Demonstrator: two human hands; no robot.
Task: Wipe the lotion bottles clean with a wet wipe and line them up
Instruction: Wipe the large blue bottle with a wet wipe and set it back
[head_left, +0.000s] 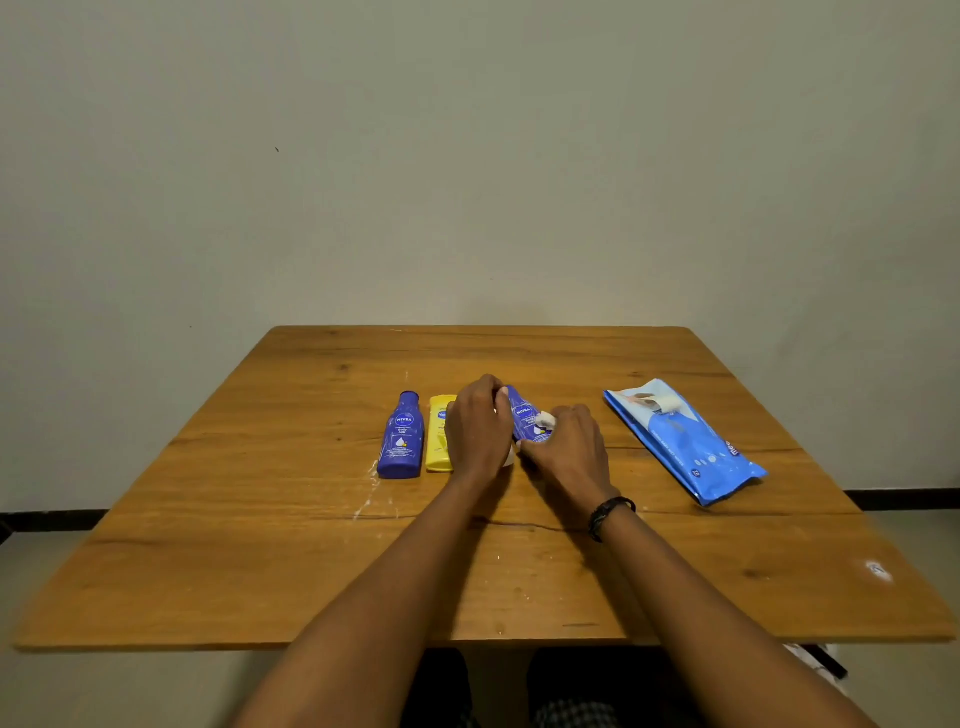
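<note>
The left hand (480, 428) is curled over the far end and left flank of a blue lotion bottle (525, 415), fingers wrapped on it so that the bottle lies tilted between both hands, its cap end pointing away and slightly left; the right hand (563, 447) is closed at the bottle's near right side, pinching a small white wet wipe (544, 419) against the label, the wipe showing only as a crumpled bit above the knuckles; a dark bracelet (609, 515) circles the right wrist. A sliver of something white shows below the left hand at the bottle's near end, too hidden to tell what it is.

Just left of the left hand lies a yellow lotion bottle (439, 441), flat on the table, its right edge covered by the hand; touching or almost touching its left side is a second blue bottle (401, 436), also flat, cap toward the wall, label up; the two lie parallel, side by side.

To the right, well apart from the right hand, a blue wet-wipe pack (685, 447) lies slantwise, its flap open at the far end with a white wipe poking out.

All of it rests on a wooden table (260, 545) marked with pale smears near the leftmost bottle; a plain wall stands behind.
</note>
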